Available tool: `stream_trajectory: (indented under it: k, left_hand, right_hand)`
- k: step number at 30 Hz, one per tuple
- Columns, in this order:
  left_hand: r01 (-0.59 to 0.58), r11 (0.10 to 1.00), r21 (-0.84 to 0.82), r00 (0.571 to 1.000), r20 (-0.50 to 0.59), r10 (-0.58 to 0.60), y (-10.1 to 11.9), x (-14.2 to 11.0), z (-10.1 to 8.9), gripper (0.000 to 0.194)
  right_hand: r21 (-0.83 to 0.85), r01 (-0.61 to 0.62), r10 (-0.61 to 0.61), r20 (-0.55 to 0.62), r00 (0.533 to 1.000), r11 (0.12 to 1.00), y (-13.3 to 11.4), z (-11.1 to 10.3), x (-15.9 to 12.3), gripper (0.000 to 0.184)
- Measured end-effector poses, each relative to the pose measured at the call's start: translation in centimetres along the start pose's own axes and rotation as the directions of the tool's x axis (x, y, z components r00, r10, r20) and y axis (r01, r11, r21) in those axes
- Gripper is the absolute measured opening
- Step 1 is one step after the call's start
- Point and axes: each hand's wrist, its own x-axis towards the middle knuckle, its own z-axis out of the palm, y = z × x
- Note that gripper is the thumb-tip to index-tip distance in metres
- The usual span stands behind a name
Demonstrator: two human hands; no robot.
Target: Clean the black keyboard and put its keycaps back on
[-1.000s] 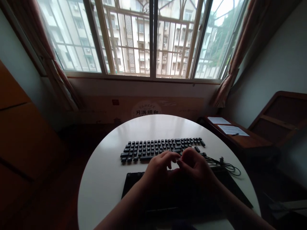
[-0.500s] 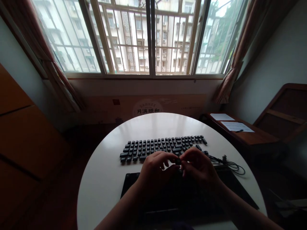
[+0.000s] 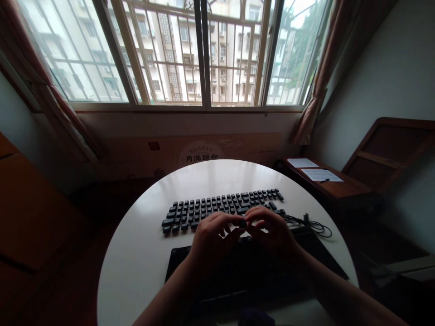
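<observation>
A small black keycap point(image 3: 242, 223) is pinched between the fingertips of my left hand point(image 3: 215, 233) and my right hand point(image 3: 272, 228). Both hands are closed on it, above the back edge of a black keyboard base point(image 3: 180, 260). My hands and forearms cover much of that base, and its surface is too dark to make out in detail. Behind my hands, loose black keycaps point(image 3: 185, 213) lie in rows on the white table, laid out like a keyboard.
A coiled black cable point(image 3: 319, 226) lies right of my hands on the round white table point(image 3: 129, 253). Beyond the table's right edge stands a low wooden table point(image 3: 353, 192) with paper sheets point(image 3: 321, 175) and a pen point(image 3: 325, 180). A barred window point(image 3: 204, 59) is in front.
The view has turned slightly right, so everything sits further left. Both hands still hold the keycap; the right fingers have shifted a little around it.
</observation>
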Motion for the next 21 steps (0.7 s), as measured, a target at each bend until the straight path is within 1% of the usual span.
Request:
stream_trajectory:
  k: [3,5,7,9,11,13,15,18,21]
  left_hand:
    - [-0.016,1.000,0.007,1.000,0.012,0.016,-0.2,0.1,0.1,0.012]
    - [0.005,1.000,0.014,1.000,0.019,-0.006,-0.3,0.1,0.1,0.012]
    - [0.043,0.999,0.003,0.998,0.044,-0.043,-0.6,0.1,0.3,0.020]
    - [0.080,0.997,-0.020,0.992,0.101,-0.077,-0.9,0.1,0.6,0.032]
    - [0.109,0.993,-0.042,0.981,0.166,-0.101,-1.1,-0.1,0.9,0.041]
    - [0.126,0.991,-0.054,0.971,0.212,-0.112,-1.3,-0.2,1.1,0.045]
    - [0.131,0.990,-0.051,0.966,0.231,-0.116,-1.3,-0.3,1.2,0.046]
    - [0.128,0.992,-0.002,0.973,0.197,-0.125,-1.2,-0.3,1.1,0.047]
    - [0.120,0.992,0.034,0.980,0.152,-0.124,-1.0,-0.2,0.8,0.046]
  right_hand:
    - [0.008,0.036,-0.036,-0.002,0.999,0.999,0.0,0.0,0.3,0.012]
    - [-0.007,0.063,-0.063,0.005,0.998,0.998,0.1,0.0,0.4,0.013]
    - [-0.049,0.087,-0.086,0.023,0.996,0.995,0.1,-0.2,0.5,0.016]
    - [-0.103,0.095,-0.087,0.073,0.994,0.990,0.1,-0.6,0.6,0.023]
    - [-0.167,0.093,-0.062,0.183,0.981,0.982,-0.2,-1.4,0.8,0.028]
    - [-0.242,0.101,-0.029,0.286,0.958,0.965,-0.5,-2.4,1.0,0.031]
    - [-0.324,0.113,-0.004,0.320,0.947,0.939,-0.8,-3.8,0.9,0.031]
    - [-0.427,0.071,0.048,0.262,0.964,0.901,-0.8,-6.5,0.0,0.027]
    - [-0.499,-0.051,0.170,0.196,0.966,0.865,0.0,-9.3,-1.7,0.019]
